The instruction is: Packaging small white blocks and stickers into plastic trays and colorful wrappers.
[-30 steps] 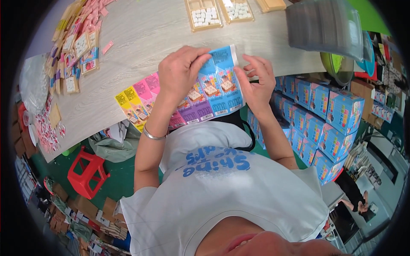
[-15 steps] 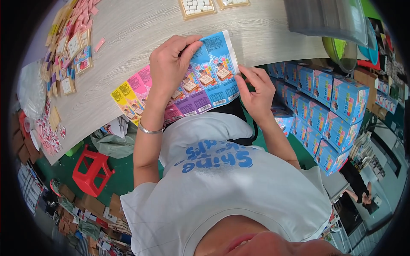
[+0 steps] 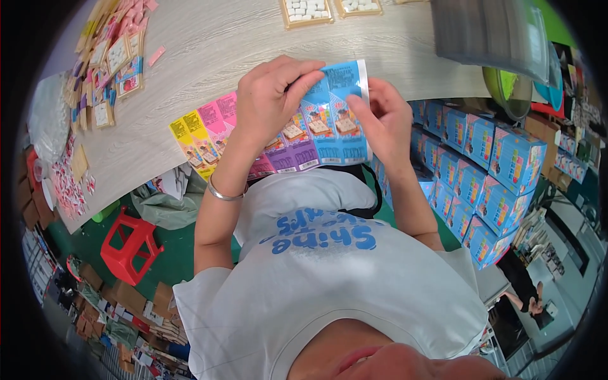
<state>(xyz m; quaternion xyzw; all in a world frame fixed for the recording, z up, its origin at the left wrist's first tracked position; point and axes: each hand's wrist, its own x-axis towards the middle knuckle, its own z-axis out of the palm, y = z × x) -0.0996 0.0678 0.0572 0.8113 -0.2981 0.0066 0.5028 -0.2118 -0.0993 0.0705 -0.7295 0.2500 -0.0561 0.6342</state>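
My left hand [image 3: 269, 98] is closed on the top edge of a sheet of printed labels [image 3: 320, 126], its thumb in front. The sheet runs in yellow, pink, purple and blue strips, with a pale margin at its right end. My right hand [image 3: 387, 123] pinches that right end, thumb on the printed face and fingers behind, partly hidden. The sheet is held slantwise at the near edge of the table [image 3: 215, 57], above my lap. My left hand and forearm cover part of its middle.
Trays of white pieces [image 3: 309, 25] lie at the far side. A pile of small colourful packs [image 3: 120, 73] sits far left. Grey translucent containers [image 3: 487, 38] stand far right. Stacked blue boxes [image 3: 497, 161] rise beside my right arm; a red stool [image 3: 130, 244] stands lower left.
My right hand has shifted its grip, its thumb now further onto the front of the sheet. Both hands and the sheet sit slightly lower and further right in view.
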